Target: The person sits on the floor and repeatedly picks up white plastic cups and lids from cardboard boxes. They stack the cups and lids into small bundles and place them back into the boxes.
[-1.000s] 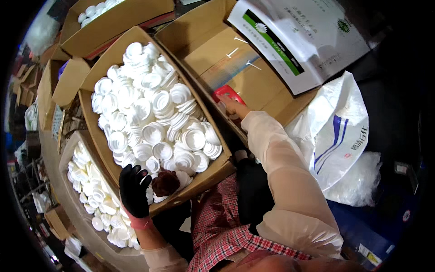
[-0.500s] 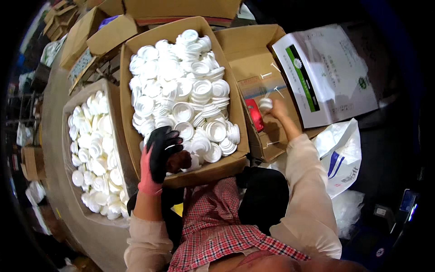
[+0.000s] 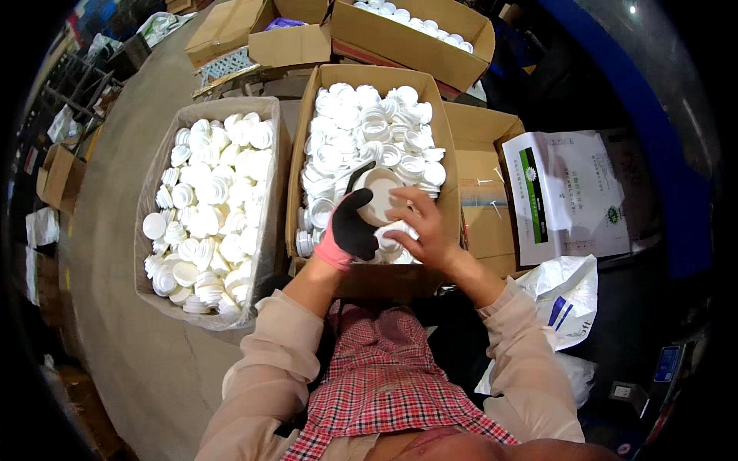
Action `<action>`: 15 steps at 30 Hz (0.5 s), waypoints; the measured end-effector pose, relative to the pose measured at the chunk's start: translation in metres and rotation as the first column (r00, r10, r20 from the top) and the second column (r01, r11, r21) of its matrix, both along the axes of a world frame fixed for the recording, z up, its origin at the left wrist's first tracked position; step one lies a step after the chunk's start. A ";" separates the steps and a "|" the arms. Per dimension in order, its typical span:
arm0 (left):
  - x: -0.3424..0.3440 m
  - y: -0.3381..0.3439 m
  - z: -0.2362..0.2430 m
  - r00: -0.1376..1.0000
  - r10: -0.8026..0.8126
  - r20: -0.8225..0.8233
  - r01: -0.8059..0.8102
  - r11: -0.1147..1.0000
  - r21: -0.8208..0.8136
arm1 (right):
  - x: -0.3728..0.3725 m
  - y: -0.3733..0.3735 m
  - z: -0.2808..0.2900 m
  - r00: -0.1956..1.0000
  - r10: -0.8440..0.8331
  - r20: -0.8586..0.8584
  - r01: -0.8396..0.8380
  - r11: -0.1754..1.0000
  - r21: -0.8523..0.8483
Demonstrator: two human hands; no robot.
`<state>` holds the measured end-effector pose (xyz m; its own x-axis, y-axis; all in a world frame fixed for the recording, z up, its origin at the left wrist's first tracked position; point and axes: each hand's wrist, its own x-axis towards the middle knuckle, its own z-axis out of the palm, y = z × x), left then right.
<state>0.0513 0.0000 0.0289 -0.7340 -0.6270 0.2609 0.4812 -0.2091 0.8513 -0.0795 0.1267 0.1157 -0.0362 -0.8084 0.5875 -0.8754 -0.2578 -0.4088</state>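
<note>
A round white cap (image 3: 382, 197) is held over the near end of the middle cardboard box (image 3: 301, 165), clasped by the curled fingers of the gloved left hand (image 3: 352, 227) and the bare right hand (image 3: 421, 230). White caps (image 3: 361, 127) fill that box.

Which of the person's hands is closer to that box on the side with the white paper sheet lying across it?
The right hand. It is bare and sits just left of the side box. The gloved left hand is farther left, on the other side of the white cap both hands hold.
</note>
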 end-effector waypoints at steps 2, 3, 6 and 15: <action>0.013 -0.011 -0.002 0.980 -0.124 -0.154 0.137 0.988 0.078 | 0.004 -0.002 0.005 0.975 -0.061 0.211 0.082 0.993 -0.090; 0.021 -0.015 0.000 0.996 -0.019 0.090 0.029 0.994 -0.109 | 0.007 -0.001 0.007 0.954 -0.185 0.237 0.201 0.979 -0.044; 0.036 -0.015 0.013 0.974 0.014 0.227 0.101 0.868 -0.487 | 0.011 -0.011 0.006 0.953 -0.192 0.234 0.202 0.979 -0.019; 0.006 -0.013 0.027 0.885 -0.054 0.462 0.104 0.991 -0.084 | 0.001 -0.036 -0.053 0.878 -0.287 0.383 0.268 0.958 0.103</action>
